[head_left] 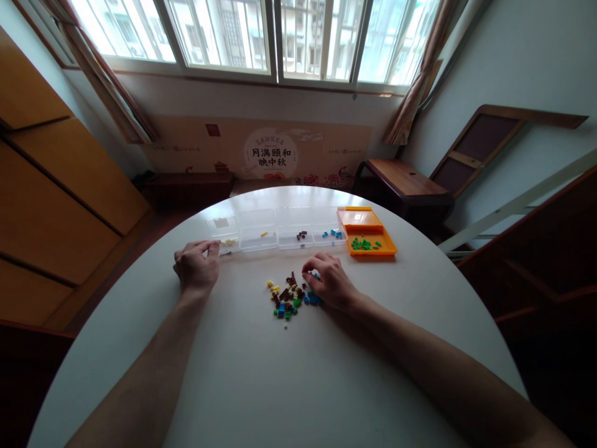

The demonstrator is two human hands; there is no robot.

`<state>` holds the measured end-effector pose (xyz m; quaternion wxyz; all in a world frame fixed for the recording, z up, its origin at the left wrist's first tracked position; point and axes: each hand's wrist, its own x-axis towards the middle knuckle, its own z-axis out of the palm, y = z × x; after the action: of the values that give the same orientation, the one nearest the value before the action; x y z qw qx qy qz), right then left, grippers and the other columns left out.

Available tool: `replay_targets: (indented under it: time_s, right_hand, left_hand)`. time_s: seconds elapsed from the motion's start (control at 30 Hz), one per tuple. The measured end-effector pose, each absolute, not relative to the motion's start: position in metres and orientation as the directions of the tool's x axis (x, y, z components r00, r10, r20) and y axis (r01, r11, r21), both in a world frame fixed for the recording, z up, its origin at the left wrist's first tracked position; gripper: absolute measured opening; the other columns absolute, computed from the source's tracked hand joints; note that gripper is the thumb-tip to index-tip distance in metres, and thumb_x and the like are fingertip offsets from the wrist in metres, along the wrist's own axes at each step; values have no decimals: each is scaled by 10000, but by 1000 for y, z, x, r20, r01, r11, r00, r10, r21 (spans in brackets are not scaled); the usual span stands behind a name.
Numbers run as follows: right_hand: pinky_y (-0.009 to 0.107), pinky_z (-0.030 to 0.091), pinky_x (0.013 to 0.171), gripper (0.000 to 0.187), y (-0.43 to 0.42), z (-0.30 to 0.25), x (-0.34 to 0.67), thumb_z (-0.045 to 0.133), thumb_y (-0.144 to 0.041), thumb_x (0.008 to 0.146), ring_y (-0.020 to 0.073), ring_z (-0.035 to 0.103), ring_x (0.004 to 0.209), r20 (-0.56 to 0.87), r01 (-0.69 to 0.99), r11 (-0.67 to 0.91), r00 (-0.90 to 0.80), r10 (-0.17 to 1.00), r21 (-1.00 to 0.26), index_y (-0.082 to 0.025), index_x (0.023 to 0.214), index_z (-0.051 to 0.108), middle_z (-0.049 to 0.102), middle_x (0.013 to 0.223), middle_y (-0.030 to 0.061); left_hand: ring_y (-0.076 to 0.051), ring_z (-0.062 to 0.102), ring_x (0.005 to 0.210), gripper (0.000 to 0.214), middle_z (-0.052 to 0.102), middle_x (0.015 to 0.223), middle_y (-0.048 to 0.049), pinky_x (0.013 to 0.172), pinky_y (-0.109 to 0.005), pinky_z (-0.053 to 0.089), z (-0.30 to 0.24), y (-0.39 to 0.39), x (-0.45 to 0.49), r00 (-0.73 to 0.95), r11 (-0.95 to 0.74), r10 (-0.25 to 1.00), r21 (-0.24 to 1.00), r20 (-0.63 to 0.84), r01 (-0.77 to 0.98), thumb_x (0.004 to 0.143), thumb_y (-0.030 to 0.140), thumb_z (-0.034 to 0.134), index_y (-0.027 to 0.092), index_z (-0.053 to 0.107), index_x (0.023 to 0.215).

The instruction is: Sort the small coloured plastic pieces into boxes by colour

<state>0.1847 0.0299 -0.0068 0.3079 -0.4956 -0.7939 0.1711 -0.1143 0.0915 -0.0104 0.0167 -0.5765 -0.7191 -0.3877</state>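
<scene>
A small pile of tiny coloured bricks (289, 297) lies in the middle of the round white table (280, 373): brown, yellow, blue and green pieces. My right hand (329, 283) rests at the pile's right edge, fingers curled down onto the bricks; what they pinch is hidden. My left hand (196, 266) sits further left, fingers curled, its fingertips pressed together at the corner of the leftmost clear box (222, 235), which holds pale yellow pieces.
A row of clear plastic boxes (280, 231) holds sorted yellow, brown and blue bricks. An orange box (370, 241) with green bricks and an open lid ends the row on the right. A wooden chair (405, 180) stands beyond the table.
</scene>
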Motion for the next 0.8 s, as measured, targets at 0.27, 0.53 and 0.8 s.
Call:
replay_targets:
  time_s: [0.27, 0.53, 0.8]
  right_hand:
    - [376, 342, 900, 28, 31, -8, 190, 611, -183, 841, 206, 549, 953, 331, 685, 442, -298, 896, -579, -198, 842, 635, 632, 937, 33]
    - [380, 347, 886, 64, 31, -2, 195, 594, -154, 833, 210, 557, 955, 315, 692, 410, -269, 910, -594, -192, 836, 645, 642, 952, 45]
    - [401, 349, 913, 236, 35, -5, 200, 574, -87, 761, 223, 554, 990, 269, 713, 387, -279, 922, -585, -193, 938, 688, 639, 998, 60]
  left_hand:
    - [-369, 499, 1098, 247, 664, 1116, -101, 899, -522, 418, 4, 77, -92, -336, 163, 847, 400, 412, 902, 792, 359, 549, 191, 724, 841]
    - [-332, 529, 1072, 186, 676, 1081, -77, 908, -438, 436, 12, 70, -85, -313, 174, 884, 376, 348, 910, 741, 302, 544, 198, 692, 785]
    - [-342, 539, 1004, 203, 676, 971, -113, 846, -472, 412, 12, 64, -74, -238, 59, 796, 320, 557, 945, 793, 311, 534, 180, 689, 789]
